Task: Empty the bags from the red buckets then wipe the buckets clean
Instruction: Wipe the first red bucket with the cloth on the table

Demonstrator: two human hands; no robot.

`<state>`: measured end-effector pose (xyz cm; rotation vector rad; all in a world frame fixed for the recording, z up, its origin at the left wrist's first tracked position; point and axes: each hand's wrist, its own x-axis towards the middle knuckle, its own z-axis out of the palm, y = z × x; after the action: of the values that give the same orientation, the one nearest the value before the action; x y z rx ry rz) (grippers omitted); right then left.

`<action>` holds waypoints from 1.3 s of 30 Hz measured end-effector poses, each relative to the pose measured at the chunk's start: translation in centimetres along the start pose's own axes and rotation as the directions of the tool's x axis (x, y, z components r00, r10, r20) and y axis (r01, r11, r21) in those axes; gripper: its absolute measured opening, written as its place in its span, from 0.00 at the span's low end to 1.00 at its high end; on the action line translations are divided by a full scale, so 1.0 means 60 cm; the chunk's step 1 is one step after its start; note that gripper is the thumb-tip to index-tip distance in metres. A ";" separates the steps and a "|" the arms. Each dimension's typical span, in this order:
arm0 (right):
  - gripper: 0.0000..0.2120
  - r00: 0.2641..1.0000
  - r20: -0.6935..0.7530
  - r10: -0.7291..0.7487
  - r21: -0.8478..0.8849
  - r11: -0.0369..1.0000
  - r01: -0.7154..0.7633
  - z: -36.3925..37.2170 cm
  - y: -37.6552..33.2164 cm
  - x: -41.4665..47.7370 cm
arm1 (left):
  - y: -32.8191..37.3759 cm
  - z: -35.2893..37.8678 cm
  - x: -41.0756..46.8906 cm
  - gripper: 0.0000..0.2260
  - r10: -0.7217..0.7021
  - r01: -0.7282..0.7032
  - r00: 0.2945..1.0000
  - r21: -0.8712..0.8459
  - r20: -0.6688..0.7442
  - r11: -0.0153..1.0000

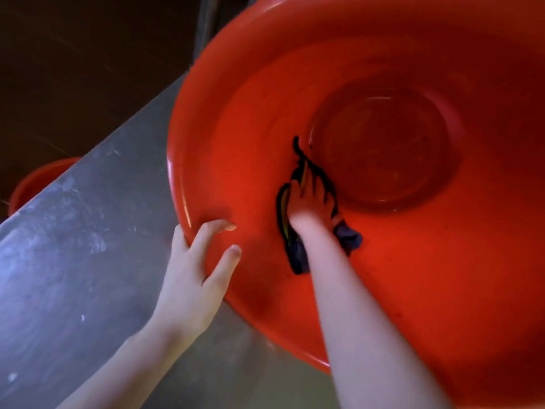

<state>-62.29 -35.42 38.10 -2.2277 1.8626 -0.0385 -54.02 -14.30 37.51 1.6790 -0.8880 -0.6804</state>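
Right forearm nearest, reaching into red bucket [177, 172], which fills the frame from 12 to 5 o'clock and looks tipped toward the viewer on the grey desk [73, 246]. Right hand [306, 202] presses dark cloth [295, 249] to the inner wall just beside the base, fingers spread flat, blurred. Left hand [191, 278], 8 o'clock, fingers hooked over the rim. No bags inside: wiping step. Next, probably: sweep the base and far wall. Second red bucket [38, 181] at 9 o'clock.

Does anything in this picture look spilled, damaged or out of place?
Nothing stands out. The left hand grips the rim of the red bucket, while the right hand presses a dark cloth against its inner wall. No crack or spill shows.
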 end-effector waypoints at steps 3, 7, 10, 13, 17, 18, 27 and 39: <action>0.26 0.998 0.030 0.059 0.033 0.998 -0.060 0.004 0.016 0.022 | 0.036 -0.025 0.016 0.12 -0.054 0.044 0.997 0.158 0.058 0.986; 0.27 0.992 0.100 -0.073 -0.079 0.994 0.081 0.000 0.045 0.006 | 0.118 -0.091 0.082 0.19 0.513 -0.340 0.842 0.572 -0.168 0.746; 0.26 0.996 0.087 0.014 -0.193 0.981 0.004 -0.015 0.091 -0.021 | 0.121 -0.088 0.094 0.23 0.520 -0.382 0.850 0.587 -0.079 0.714; 0.26 0.993 0.030 0.113 -0.331 0.939 -0.097 -0.027 0.130 -0.041 | 0.092 -0.059 0.069 0.27 0.424 -0.350 0.905 0.493 -0.043 0.796; 0.26 0.990 -0.002 0.140 -0.376 0.918 -0.130 -0.043 0.128 -0.021 | 0.037 -0.004 0.027 0.30 0.282 -0.236 0.954 0.322 -0.104 0.917; 0.27 0.991 0.037 0.125 -0.348 0.932 -0.105 -0.041 0.118 -0.015 | 0.027 0.016 0.015 0.30 0.244 -0.212 0.965 0.268 -0.095 0.940; 0.30 0.944 0.037 -0.328 -0.134 0.934 0.330 -0.007 0.051 -0.176 | 0.000 0.096 0.005 0.33 0.031 -0.030 0.995 0.005 -0.092 1.000; 0.26 0.990 0.132 0.041 -0.116 0.993 -0.026 -0.037 0.081 -0.040 | -0.005 0.101 -0.004 0.25 0.061 -0.061 0.992 0.007 -0.113 0.998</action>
<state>-67.81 -34.21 39.60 -2.2110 1.8725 0.2236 -58.92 -17.29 35.62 1.6695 -0.8570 -0.5375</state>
